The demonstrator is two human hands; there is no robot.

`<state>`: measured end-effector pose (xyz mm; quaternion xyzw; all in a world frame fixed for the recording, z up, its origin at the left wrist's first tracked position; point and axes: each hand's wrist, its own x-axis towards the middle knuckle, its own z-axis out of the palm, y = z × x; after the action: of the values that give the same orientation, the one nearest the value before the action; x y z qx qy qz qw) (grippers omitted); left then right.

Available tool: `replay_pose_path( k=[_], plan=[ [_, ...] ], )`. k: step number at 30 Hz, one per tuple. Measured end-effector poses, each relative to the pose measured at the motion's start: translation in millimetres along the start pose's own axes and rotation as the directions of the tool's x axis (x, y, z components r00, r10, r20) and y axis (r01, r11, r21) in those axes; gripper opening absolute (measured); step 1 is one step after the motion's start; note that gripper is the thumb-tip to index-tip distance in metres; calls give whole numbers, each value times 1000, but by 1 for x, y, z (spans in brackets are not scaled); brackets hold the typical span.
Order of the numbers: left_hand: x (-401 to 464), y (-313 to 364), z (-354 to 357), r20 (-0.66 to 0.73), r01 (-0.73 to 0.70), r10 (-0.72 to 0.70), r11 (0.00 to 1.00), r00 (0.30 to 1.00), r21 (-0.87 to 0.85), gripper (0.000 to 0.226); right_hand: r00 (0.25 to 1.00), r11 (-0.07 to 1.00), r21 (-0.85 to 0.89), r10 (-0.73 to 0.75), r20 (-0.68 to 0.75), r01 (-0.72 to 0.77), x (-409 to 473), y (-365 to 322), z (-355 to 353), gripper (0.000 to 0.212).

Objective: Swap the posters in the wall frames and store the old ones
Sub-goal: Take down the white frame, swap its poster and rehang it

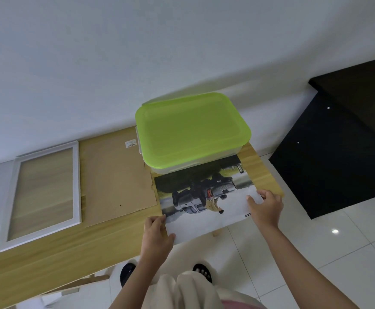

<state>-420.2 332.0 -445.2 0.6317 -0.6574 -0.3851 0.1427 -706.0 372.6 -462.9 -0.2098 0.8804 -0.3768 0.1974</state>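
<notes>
The glossy rectangular truck poster [201,199] lies on the pale wood table [59,259], its far edge tucked under the green-lidded plastic box [191,128]. The left hand [157,235] and right hand [264,208] pinch its near corners. Left of the poster lie a brown fibreboard backing [115,179], then a white frame [41,195].

You can read "TOYOTA" upside down on the truck's tailgate in the poster [204,197]. Near its white edge stand the letters "CAB". The small sticker [130,144] on the backing board [115,179] is too tiny to read.
</notes>
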Motion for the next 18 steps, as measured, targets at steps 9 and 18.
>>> replay_pose_path(
  k=[9, 18],
  plan=[
    [3, -6, -6, 17, -30, 31, 999, 999, -25, 52, 997, 978, -198, -67, -27, 61, -11, -11, 5, 38],
    [-5, -52, -75, -125, -35, 13, 984, 992, -174, 40, 893, 877, -176, -448, 31, 446, -74, -76, 76, 25]
  ],
)
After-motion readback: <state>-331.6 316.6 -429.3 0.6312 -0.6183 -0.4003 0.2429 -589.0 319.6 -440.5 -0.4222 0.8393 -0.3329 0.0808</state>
